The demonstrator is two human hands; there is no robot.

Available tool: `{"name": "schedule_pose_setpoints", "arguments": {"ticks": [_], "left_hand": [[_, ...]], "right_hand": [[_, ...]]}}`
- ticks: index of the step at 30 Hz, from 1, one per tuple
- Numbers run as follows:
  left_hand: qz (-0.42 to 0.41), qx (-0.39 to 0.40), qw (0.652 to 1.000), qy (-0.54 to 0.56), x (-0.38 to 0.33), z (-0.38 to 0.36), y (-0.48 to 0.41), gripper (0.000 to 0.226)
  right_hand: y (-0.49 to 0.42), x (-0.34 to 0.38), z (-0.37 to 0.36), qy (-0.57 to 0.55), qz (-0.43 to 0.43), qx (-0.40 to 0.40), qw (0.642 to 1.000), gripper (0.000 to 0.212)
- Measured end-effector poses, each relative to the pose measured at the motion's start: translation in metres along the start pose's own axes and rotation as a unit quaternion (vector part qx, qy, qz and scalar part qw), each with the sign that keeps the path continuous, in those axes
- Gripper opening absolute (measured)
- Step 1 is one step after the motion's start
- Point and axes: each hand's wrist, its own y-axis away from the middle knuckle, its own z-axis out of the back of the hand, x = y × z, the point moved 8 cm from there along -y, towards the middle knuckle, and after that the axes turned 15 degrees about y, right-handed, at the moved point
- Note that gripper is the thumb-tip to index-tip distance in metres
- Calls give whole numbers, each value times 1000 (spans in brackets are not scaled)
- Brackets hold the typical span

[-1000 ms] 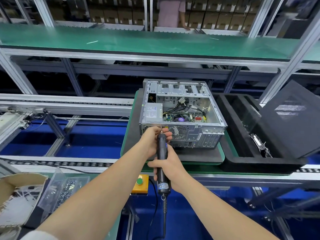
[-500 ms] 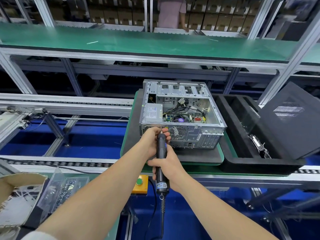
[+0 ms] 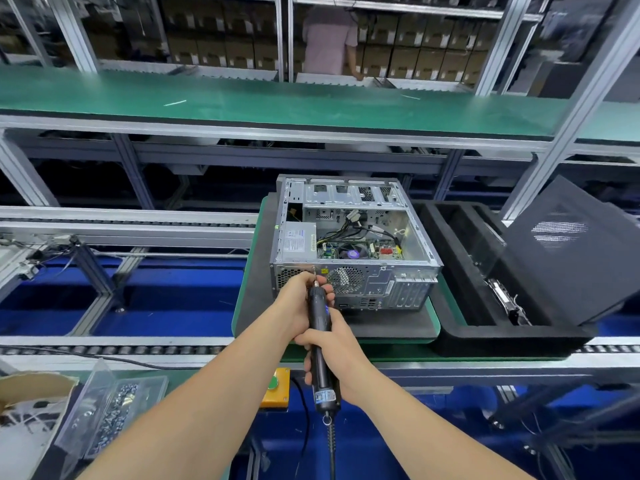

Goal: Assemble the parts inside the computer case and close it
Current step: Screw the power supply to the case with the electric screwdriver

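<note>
Starting at the far left, a cardboard box (image 3: 27, 393) stands beside a clear plastic container of screws (image 3: 110, 414), with a yellow box carrying a green button (image 3: 275, 386) to their right. The left-hand grip (image 3: 298, 299) is clenched around the front end of the electric screwdriver (image 3: 320, 344), close behind the bit. The right-hand grip (image 3: 332, 351) is wrapped around the barrel lower down. The bit tip meets the upper edge of the rear panel of the computer case (image 3: 353, 237), left of the round fan grille. The case lies on its side with the open face upward, exposing the power supply, motherboard and cables. It rests on a dark mat (image 3: 256, 271) atop a green pallet (image 3: 433, 323) on the roller conveyor. Just right of the pallet sits a black foam tray (image 3: 450, 265), and a black side panel (image 3: 568, 251) leans tilted in it.
</note>
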Motion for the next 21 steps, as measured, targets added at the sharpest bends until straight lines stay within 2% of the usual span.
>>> {"name": "schedule_pose_setpoints", "arguments": {"ticks": [6,11,16,21], "left_hand": [[37,8,999,-17,18,1,-1,29],[55,22,993,-106,38,-16,0,23],[64,60,980,-180,57,-35,0,22],[97,117,963,-225,95,-59,-7,36]], "right_hand": [[1,-18,10,-8,-27,-16,999,43],[5,-25,29,-25,-50,-61,997,38],[12,-27,52,-53,-58,-104,992,35],[25,-34,89,-100,-53,-151,982,32]]}}
